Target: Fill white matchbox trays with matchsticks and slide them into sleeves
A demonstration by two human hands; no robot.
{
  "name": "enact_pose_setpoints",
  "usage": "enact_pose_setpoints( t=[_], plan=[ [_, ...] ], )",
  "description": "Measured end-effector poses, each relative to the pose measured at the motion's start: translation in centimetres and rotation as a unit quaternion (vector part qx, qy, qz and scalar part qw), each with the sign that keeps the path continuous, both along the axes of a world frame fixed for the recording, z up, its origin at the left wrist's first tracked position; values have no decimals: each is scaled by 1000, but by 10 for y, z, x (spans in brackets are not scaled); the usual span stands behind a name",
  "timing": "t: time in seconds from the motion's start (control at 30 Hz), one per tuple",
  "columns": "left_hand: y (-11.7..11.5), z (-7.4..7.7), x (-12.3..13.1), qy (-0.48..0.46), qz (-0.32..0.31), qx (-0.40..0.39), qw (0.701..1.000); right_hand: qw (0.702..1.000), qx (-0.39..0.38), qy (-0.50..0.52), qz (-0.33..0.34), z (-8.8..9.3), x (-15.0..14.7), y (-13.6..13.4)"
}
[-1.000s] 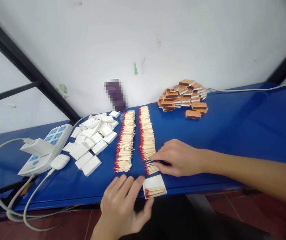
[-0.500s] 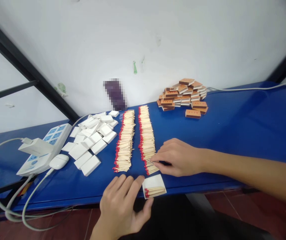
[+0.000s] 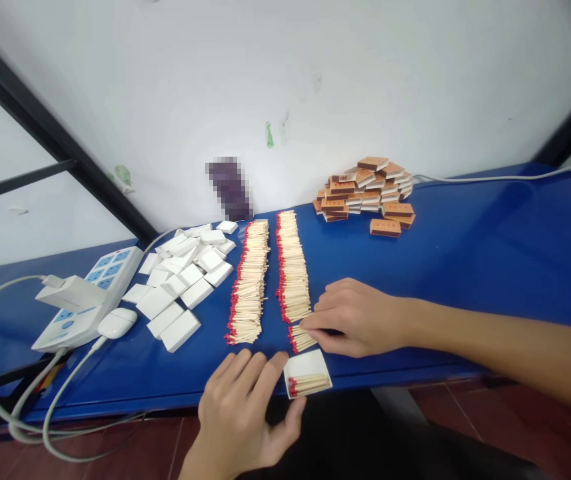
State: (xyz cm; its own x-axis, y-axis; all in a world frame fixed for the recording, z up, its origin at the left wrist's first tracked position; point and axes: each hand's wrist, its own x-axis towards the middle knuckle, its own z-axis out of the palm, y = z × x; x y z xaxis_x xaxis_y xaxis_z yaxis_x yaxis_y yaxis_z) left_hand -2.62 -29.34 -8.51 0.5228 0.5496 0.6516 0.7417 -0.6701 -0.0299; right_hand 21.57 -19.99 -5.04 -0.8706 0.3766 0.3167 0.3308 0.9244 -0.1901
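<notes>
At the table's front edge, my left hand (image 3: 245,407) grips a white matchbox tray (image 3: 308,363) by its left side, index finger at the far corner and thumb at the near one. Red-headed matches (image 3: 310,384) lie along the near side of the tray, and the rest of its floor is bare. Just beyond it, my right hand (image 3: 348,317) has thumb and index finger closed on the stick ends of a small bunch of matches (image 3: 301,337). That bunch lies slightly apart from the near end of the right-hand row of matches (image 3: 292,267).
A second row of matches (image 3: 250,280) runs alongside on the left. Further left are a pile of white boxes (image 3: 185,267) and a power strip (image 3: 90,293) with cables. Orange-brown matchboxes (image 3: 365,187) are stacked by the wall, near a pixelated dark object (image 3: 232,190).
The right fingers have drawn a small bunch of matches slightly toward me, opening a narrow gap from the row. My left hand and the tray are almost unmoved.
</notes>
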Motion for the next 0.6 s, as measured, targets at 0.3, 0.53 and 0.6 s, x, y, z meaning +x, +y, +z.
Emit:
enact_pose_setpoints(
  t=[0.3, 0.53, 0.6],
  plan=[
    [0, 3, 0, -8, -18, -13, 1000, 1000, -19, 11, -1, -1, 0, 1],
    [0, 4, -1, -9, -34, -20, 999, 999, -21, 13, -29, -3, 1, 1],
    [-1, 4, -1, -11, -34, -23, 999, 999, -22, 11, -31, -3, 1, 0]
  ],
)
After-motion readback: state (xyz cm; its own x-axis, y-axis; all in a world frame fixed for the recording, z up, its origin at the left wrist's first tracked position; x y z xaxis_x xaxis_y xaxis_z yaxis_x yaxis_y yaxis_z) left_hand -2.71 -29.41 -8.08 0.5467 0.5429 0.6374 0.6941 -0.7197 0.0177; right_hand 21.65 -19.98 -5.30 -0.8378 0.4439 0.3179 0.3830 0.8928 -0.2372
